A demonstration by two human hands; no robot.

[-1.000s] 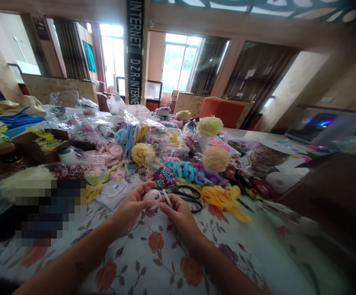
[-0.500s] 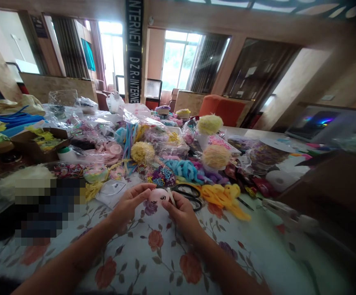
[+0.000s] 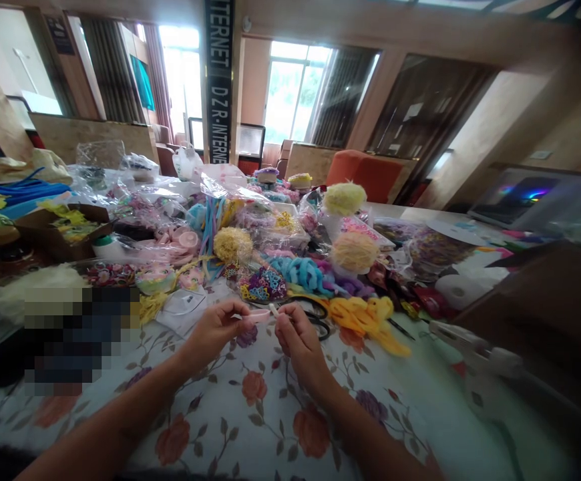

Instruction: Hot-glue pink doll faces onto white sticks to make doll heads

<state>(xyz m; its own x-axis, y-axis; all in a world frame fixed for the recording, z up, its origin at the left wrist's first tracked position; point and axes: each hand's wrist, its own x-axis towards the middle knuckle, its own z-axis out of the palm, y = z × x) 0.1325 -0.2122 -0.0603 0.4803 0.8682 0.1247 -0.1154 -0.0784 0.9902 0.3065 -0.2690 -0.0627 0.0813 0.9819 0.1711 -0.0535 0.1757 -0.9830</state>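
Note:
Above the flowered tablecloth, my left hand (image 3: 220,332) pinches a small pale pink disc (image 3: 259,316), which is seen nearly edge-on. Close on its right, my right hand (image 3: 296,337) pinches a small whitish piece (image 3: 273,310) at the disc's right edge. Whether the piece and the disc touch is too small to tell. Black-handled scissors (image 3: 323,327) lie just behind my right hand, partly hidden by it. Yellow fuzzy strips (image 3: 365,319) rest to the right of the scissors.
Craft supplies and plastic bags crowd the table's back, with a yellow pompom (image 3: 233,245) and blue fuzzy strips (image 3: 303,274) among them. A white glue gun (image 3: 475,351) lies at the right, near a dark box (image 3: 545,314). A white packet (image 3: 183,308) is behind my left hand.
The pink disc has turned from showing its printed face to nearly edge-on. My right fingers have shifted slightly, and the whitish piece is now tilted at the disc's edge.

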